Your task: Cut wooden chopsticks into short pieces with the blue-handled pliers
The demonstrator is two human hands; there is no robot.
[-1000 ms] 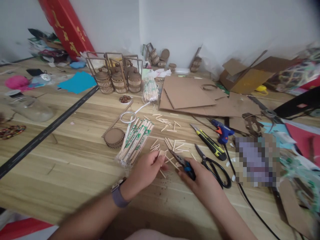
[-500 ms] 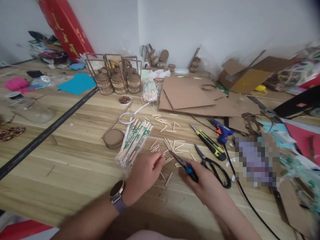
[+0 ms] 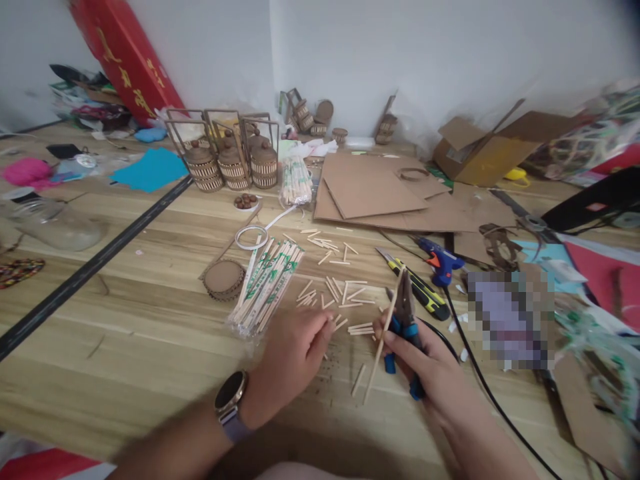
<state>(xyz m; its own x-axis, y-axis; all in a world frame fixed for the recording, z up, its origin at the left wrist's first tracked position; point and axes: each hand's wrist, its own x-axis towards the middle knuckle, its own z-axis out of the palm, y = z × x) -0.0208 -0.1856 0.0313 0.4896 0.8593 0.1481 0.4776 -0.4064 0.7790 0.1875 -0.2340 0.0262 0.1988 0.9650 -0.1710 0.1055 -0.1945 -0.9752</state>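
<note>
My right hand is closed around blue-handled pliers, their jaws pointing away from me. Pinched alongside them in the same hand is a long thin wooden stick, slanting up past the jaws. My left hand, with a watch on its wrist, hovers low over the table with curled fingers; whatever they hold is hidden. Beyond and between the hands lie several short cut stick pieces. Left of these, a plastic pack of wrapped chopsticks lies close to my left hand.
A utility knife and a blue glue gun lie on the right, with a black cable. Behind are cardboard sheets, an open box and small lidded stick baskets. A cardboard disc and tape roll lie left.
The pliers have swung from pointing at my left hand to pointing up and away. The long stick now shows in my right hand. My left hand has barely shifted.
</note>
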